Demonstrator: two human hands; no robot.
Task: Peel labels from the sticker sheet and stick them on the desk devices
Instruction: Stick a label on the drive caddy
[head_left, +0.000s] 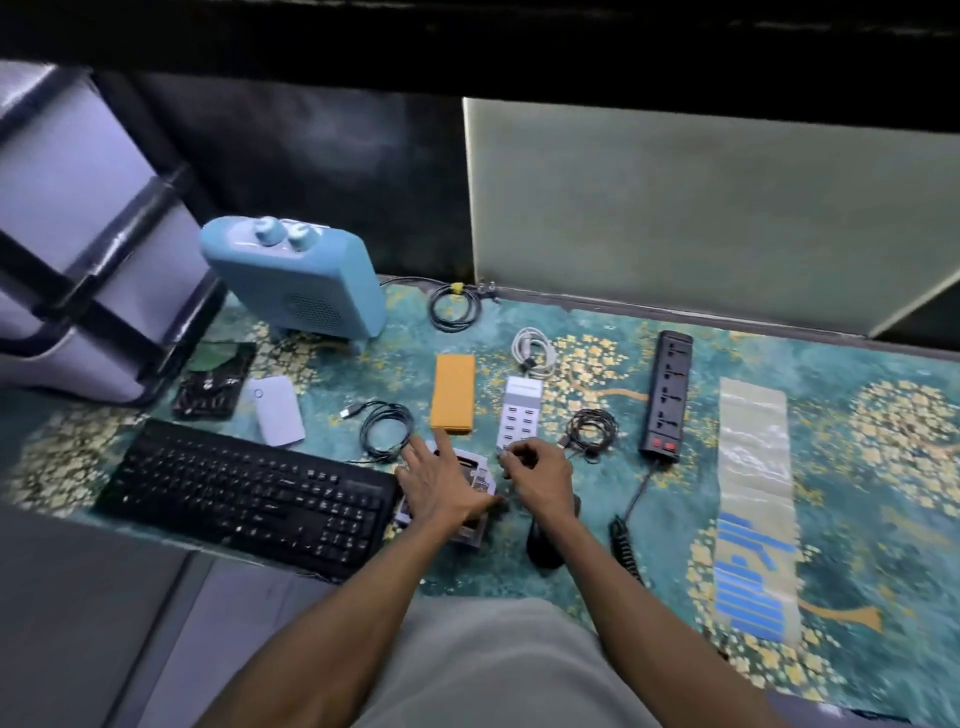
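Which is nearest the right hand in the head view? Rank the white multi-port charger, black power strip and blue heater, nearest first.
From the right hand:
1. White multi-port charger, just beyond its fingertips.
2. Black power strip, off to the right.
3. Blue heater, far back on the left.

patterned cloth (857, 395), keyboard (244, 493), power strip (667, 395)

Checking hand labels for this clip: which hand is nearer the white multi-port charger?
Right. The right hand is curled at the near end of the white charger, about touching it. The left hand lies flat on the sticker sheet, further left.
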